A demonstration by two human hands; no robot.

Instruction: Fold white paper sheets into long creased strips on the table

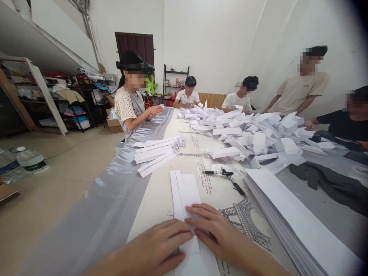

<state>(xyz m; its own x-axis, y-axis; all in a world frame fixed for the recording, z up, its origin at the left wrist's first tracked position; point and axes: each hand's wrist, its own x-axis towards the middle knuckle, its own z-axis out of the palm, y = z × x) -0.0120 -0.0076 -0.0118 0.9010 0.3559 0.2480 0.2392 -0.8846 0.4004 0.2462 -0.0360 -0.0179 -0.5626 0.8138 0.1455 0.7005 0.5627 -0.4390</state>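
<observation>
A folded strip of white paper (186,188) lies lengthwise on the table in front of me, with creases along its length. My left hand (165,243) rests on its near part, fingers stretched across the paper. From the other side, my right hand (214,228) lies on the same paper with its fingers extended and apart. The fingertips of both hands come close together over the fold. Part of the paper is hidden under my fingers. To the right is a thick stack of white sheets (299,218).
Several folded strips (156,151) lie ahead on the left. A large heap of folded white paper (253,134) covers the far right. Pens (218,173) lie beyond my right hand. Dark cloth (324,184) is at the right. Several people are around the table (115,207).
</observation>
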